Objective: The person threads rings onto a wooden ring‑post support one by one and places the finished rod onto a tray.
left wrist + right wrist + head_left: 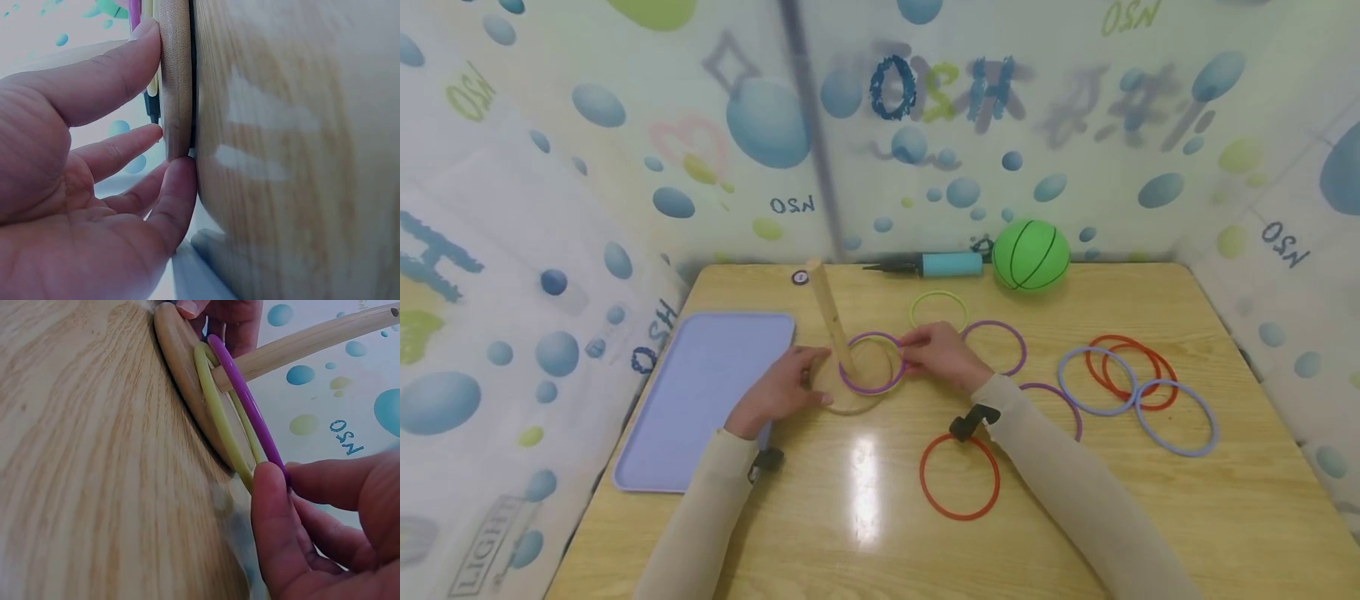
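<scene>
A wooden ring stand has a round base (850, 407) and an upright post (829, 312). My left hand (782, 383) grips the base at its left edge, thumb over the top and fingers at the rim, as the left wrist view shows. Between thumb and forefinger, my right hand (946, 354) pinches a purple ring (249, 400) at its right side. That ring encircles the post and tilts above the base. Just beneath it, a yellow-green ring (215, 415) also goes round the post, partly covered by the purple one in the head view.
Left of the stand lies a lavender tray (700, 400). Behind are a blue hand pump (951, 265) and a green ball (1031, 255). Loose rings lie to the right: a green ring (938, 292), purple, red and light blue ones. A red ring (960, 518) lies in front.
</scene>
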Action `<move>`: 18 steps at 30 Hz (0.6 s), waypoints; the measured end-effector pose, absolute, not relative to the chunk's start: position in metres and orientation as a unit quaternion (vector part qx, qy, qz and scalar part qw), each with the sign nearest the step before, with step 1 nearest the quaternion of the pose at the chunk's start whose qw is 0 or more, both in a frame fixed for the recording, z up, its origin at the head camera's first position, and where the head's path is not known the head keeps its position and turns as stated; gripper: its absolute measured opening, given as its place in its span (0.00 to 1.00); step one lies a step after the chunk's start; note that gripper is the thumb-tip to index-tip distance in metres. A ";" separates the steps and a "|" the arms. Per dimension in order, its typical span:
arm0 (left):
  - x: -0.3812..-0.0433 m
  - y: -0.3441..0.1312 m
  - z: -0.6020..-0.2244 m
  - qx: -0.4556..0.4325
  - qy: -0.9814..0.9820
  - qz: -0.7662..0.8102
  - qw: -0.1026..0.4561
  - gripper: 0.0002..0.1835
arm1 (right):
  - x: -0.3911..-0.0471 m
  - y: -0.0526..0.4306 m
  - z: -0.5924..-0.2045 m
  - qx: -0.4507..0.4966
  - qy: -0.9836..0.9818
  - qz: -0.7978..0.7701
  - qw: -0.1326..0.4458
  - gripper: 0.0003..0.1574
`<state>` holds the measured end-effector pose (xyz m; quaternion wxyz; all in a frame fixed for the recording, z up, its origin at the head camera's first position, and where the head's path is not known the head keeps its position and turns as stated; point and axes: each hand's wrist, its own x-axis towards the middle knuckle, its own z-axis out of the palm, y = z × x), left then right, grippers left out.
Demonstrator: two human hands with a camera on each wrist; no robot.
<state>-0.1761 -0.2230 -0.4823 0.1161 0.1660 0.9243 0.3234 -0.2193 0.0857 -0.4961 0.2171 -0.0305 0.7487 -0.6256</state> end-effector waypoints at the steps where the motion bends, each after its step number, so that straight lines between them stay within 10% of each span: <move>1: -0.176 -0.223 -0.483 0.165 0.924 0.324 0.116 0.45 | -0.219 0.086 -0.496 -0.030 0.752 -0.623 0.215 0.20; 18: -0.177 -0.224 -0.485 0.169 0.921 0.333 0.114 0.45 | -0.221 0.090 -0.498 -0.031 0.774 -0.599 0.202 0.17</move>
